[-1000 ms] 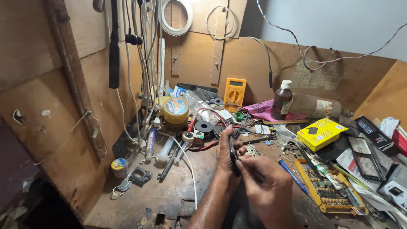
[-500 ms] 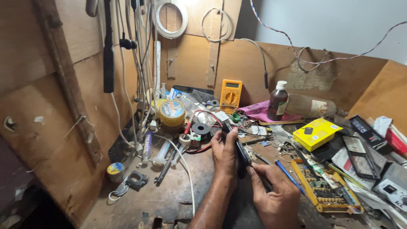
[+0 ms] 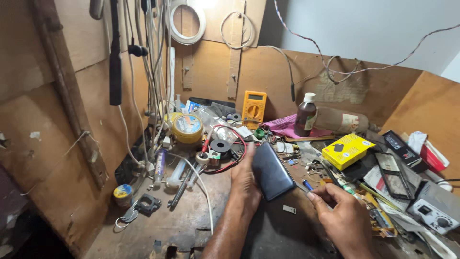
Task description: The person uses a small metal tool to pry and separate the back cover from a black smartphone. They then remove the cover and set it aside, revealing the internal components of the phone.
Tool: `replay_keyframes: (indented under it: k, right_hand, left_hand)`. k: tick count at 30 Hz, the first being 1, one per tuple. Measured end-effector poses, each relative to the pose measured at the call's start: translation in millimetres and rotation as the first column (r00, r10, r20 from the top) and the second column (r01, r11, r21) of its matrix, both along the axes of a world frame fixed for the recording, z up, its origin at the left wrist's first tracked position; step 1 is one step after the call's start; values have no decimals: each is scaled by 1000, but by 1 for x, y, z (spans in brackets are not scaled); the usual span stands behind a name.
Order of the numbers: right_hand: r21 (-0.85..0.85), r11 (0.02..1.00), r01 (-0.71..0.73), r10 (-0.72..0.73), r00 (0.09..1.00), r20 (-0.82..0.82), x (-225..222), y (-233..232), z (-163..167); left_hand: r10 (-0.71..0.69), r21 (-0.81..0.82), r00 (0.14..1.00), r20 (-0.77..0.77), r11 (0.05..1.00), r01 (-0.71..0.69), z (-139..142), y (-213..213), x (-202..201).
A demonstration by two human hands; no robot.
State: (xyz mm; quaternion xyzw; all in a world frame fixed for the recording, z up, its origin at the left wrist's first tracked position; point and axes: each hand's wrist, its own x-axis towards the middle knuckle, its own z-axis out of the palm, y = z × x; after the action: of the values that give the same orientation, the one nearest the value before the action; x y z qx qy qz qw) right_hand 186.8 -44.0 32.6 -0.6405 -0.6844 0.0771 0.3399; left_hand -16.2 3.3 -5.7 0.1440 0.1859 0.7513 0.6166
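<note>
Broadly, the scarred wooden workbench (image 3: pixel 158 225) spreads out beneath both hands, its surface rough, stained and crowded with parts. Beyond the fingertips stands the plywood back wall (image 3: pixel 268 72), flat and matt, hung with looped white wires.

Left of the fingers of the left hand (image 3: pixel 244 180) lies a round yellow tin (image 3: pixel 187 128) and a small black ring-shaped coil (image 3: pixel 221 146); farther out past them sits an orange multimeter (image 3: pixel 253 107) and a brown glass bottle (image 3: pixel 305 116) with a white cap. To the right of the right hand (image 3: pixel 342 216) rests a bright yellow cardboard box (image 3: pixel 348 150), square-edged and glossy.

The left hand holds a dark smartphone (image 3: pixel 273 171), a smooth slab with rounded corners, tilted up off the bench, its near edge against the palm and the fingers curled behind it. The right hand's fingers are pressed together, pinching a thin metal tool (image 3: pixel 303 187) whose tip sits just beside the phone's lower corner. A tiny metal bracket (image 3: pixel 289 209) lies between the two hands.

The likely risks: the slick phone could slip from a one-handed hold, or the hard tip could skid and scratch the glossy back. The small bracket could be brushed away into the clutter.
</note>
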Motion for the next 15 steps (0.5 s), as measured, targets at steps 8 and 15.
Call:
replay_keyframes:
  k: [8, 15]
  right_hand:
    - [326, 933, -152, 69, 965, 253, -4, 5, -19]
    - [234, 929, -287, 294, 956, 5, -41, 0, -13]
  left_hand:
    - [-152, 44, 986, 72, 988, 149, 2, 0, 1]
    - [-180, 15, 984, -6, 984, 180, 1, -5, 5]
